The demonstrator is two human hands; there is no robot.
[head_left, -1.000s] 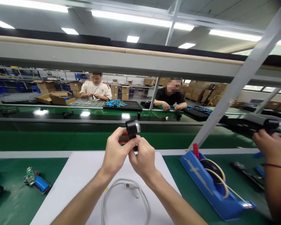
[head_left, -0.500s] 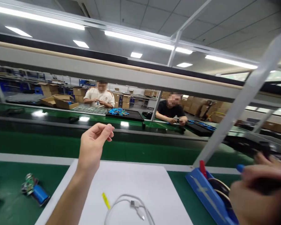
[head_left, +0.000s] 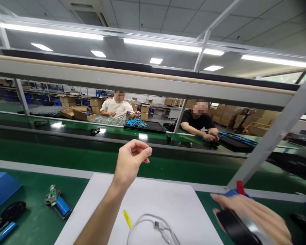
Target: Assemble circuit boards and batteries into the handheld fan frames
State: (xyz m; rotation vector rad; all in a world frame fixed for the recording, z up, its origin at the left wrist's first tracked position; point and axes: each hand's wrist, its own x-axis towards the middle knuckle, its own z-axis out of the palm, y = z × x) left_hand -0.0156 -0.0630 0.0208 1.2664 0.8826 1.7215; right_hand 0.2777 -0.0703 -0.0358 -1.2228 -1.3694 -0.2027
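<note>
The green bench (head_left: 32,216) filled the lower view, with the white sheet (head_left: 173,197) lying on it. At the lower right, just beyond the sheet's right edge, the right hand (head_left: 257,212) was wrapped about the lamp (head_left: 231,224), blurred but plainly held, in front of the blue holder (head_left: 232,193). The left hand (head_left: 132,161) hung over the sheet's far edge, thumb drawn in to curled fingers, a narrow pinch with nothing showing in it. The lamp's black body looked stiff, smooth and probably light, perhaps a little slippery; its clear end seemed the part likeliest to scratch, so the black barrel was the better place to grasp. On the sheet lay the cable (head_left: 158,225), apparently soft and bendy, best lifted by its plug, and just beside it the yellow tag (head_left: 127,218).
</note>
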